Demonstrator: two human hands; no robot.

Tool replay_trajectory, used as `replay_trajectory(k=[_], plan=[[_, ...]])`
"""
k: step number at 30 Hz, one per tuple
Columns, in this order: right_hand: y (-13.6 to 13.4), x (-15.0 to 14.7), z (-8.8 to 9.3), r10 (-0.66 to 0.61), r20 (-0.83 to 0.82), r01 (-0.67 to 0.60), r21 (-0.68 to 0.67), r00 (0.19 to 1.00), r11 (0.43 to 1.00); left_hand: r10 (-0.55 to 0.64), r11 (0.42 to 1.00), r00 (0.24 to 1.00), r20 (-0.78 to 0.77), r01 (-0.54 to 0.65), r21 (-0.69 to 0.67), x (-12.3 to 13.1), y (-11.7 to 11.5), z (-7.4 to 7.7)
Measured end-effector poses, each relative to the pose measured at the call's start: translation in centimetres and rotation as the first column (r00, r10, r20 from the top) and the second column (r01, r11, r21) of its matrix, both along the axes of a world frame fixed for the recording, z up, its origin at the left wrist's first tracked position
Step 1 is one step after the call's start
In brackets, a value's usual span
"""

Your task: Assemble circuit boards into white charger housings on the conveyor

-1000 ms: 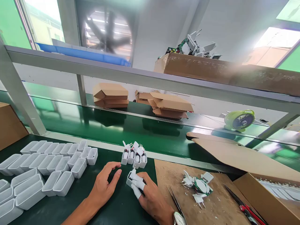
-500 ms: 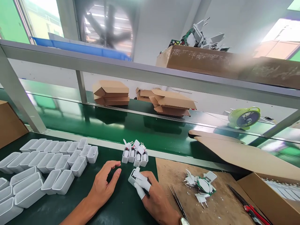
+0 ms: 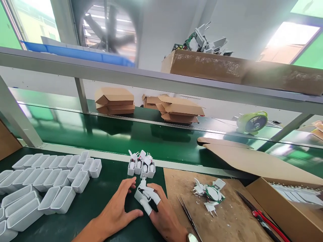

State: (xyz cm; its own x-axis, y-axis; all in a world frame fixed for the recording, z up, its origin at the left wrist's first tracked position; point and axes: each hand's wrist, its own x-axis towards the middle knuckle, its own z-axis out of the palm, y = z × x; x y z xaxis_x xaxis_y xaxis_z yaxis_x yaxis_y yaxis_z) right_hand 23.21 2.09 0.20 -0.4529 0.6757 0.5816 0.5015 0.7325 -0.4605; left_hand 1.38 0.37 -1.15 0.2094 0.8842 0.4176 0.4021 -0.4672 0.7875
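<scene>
White finger cots cover the thumb and forefinger of my right hand [image 3: 165, 213], which is closed on a small white plastic housing [image 3: 138, 195]. A white plug piece with pins [image 3: 142, 183] sticks out at the housing's far end; its inside is partly hidden by my fingers. My left hand [image 3: 114, 208] is just left of the housing, thumb and fingers apart, holding nothing. Just beyond stands a cluster of several filled housings [image 3: 145, 168] with plug parts and wires on top. Rows of empty white housings [image 3: 54, 176] lie to the left.
On a brown board [image 3: 181, 181] at right lie tweezers [image 3: 188, 215], circuit boards with plug parts [image 3: 212, 195] and red-handled cutters [image 3: 261, 215]. A carton [image 3: 285, 208] of white parts borders the board. Behind runs a green conveyor [image 3: 116, 134], with a metal shelf [image 3: 141, 75] overhead.
My left hand has moved right, closer to the housing, and its thumb has spread outward. My right hand still holds the housing. The whole view has shifted slightly.
</scene>
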Motion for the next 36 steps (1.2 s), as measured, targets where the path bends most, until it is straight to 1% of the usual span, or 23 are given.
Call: replay_trajectory(k=[2,5,8,10,12,14,16,18,21,23,24,25,26,27,28,29,30,31,32,33,34,36], plan=[[-0.2,0.1,-0.8,0.017,0.017,-0.018,0.033,1.0,0.999,-0.046,0.998,0.999,-0.011,0.045,-0.04,0.2,-0.1,-0.1],[-0.4,0.4,-1.4,0.012,0.15,-0.015,0.022,0.989,1.0,-0.102,0.994,0.993,-0.058,0.1,-0.031,0.2,-0.1,0.0],[-0.4,0.4,-0.9,0.026,0.292,-0.024,-0.01,0.956,1.0,-0.123,0.992,0.984,-0.128,0.127,0.023,-0.1,-0.2,0.1],[-0.5,0.2,-0.1,0.046,0.326,-0.045,-0.011,0.944,0.999,-0.115,0.992,0.982,-0.151,0.123,0.042,-0.2,-0.3,0.0],[-0.5,0.2,0.8,0.052,0.309,-0.054,-0.002,0.95,0.999,-0.089,0.994,0.986,-0.139,0.096,0.046,-0.2,-0.3,0.0],[-0.5,0.2,1.5,0.041,0.255,-0.044,0.006,0.966,0.999,-0.053,0.998,0.992,-0.112,0.058,0.036,-0.2,-0.2,0.0],[-0.6,0.5,1.7,0.024,0.213,-0.03,0.022,0.977,0.999,-0.027,0.999,0.997,-0.078,0.029,0.027,-0.3,-0.2,0.2],[-0.5,0.7,1.2,0.002,0.22,-0.016,0.059,0.975,0.998,-0.009,1.0,0.999,-0.048,0.01,0.026,-0.4,-0.1,0.3],[-0.3,0.8,-0.1,0.007,0.267,-0.032,0.09,0.964,0.995,0.014,0.999,0.999,-0.031,-0.013,0.035,-0.3,0.0,0.1],[-0.1,0.5,-0.7,0.027,0.208,-0.033,0.028,0.978,0.999,0.015,0.999,0.998,-0.057,-0.013,0.033,-0.1,-0.1,-0.2],[0.0,0.3,-0.8,0.031,0.119,-0.025,-0.047,0.992,0.999,0.012,0.999,0.997,-0.08,-0.009,0.033,0.1,-0.2,-0.4],[0.1,0.0,-0.7,0.016,-0.013,-0.018,-0.156,1.0,0.988,0.008,0.999,0.994,-0.105,-0.004,0.034,0.2,-0.3,-0.5],[0.1,-0.3,-0.5,-0.017,-0.167,-0.034,-0.298,0.986,0.954,0.008,0.999,0.992,-0.122,-0.003,0.044,0.4,-0.4,-0.7],[0.1,-0.6,-0.2,-0.071,-0.323,-0.086,-0.447,0.944,0.89,0.011,0.998,0.992,-0.126,-0.002,0.068,0.6,-0.5,-0.7],[0.0,-1.0,0.2,-0.137,-0.46,-0.177,-0.575,0.877,0.799,0.014,0.994,0.994,-0.112,-0.002,0.105,0.8,-0.6,-0.6],[-0.2,-1.3,0.5,-0.208,-0.564,-0.287,-0.661,0.799,0.693,0.017,0.988,0.996,-0.084,-0.004,0.151,0.9,-0.7,-0.5],[-0.4,-1.6,0.9,-0.267,-0.633,-0.398,-0.705,0.727,0.588,0.018,0.98,0.999,-0.049,-0.007,0.199,1.1,-0.7,-0.3],[-0.6,-1.8,1.2,-0.314,-0.675,-0.492,-0.717,0.668,0.494,0.017,0.97,1.0,-0.013,-0.013,0.244,1.2,-0.8,0.0],[-0.8,-2.0,1.5,-0.356,-0.699,-0.561,-0.713,0.62,0.421,0.016,0.96,1.0,0.017,-0.02,0.28,1.3,-0.8,0.3],[-1.0,-2.2,1.8,-0.39,-0.71,-0.607,-0.704,0.587,0.368,0.018,0.952,0.999,0.036,-0.028,0.306,1.4,-0.8,0.6],[-1.1,-2.3,1.9,-0.416,-0.711,-0.634,-0.699,0.566,0.332,0.024,0.945,0.999,0.047,-0.038,0.325,1.5,-0.8,0.8],[-1.3,-2.4,2.1,-0.446,-0.71,-0.663,-0.69,0.544,0.29,0.036,0.934,0.998,0.056,-0.053,0.352,1.6,-0.8,1.2]])
